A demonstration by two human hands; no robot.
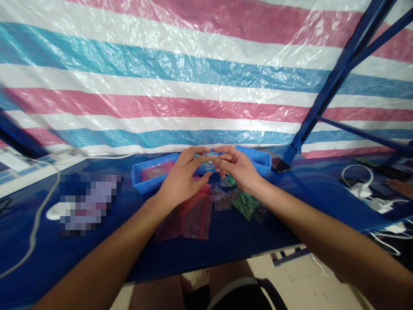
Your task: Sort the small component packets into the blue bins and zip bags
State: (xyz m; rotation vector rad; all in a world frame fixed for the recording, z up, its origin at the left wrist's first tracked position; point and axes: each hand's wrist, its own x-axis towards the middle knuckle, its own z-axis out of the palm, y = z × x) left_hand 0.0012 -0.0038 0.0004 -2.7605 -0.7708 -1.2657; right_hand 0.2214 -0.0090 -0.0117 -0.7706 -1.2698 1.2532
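Observation:
My left hand and my right hand meet over the middle of the blue table. Between their fingertips is a small clear plastic bag with something greenish in it; its contents are too small to make out. Both hands have their fingers bent and closed on it. Beneath my left hand lie red-tinted zip bags, overlapping one another. Under my right hand is a pile of small clear bags and green packets.
Behind my left hand stands a blue bin with pink bags inside. Another blue bin is behind my right hand, beside a dark phone. White cables and adapters lie at right, near another person's hand.

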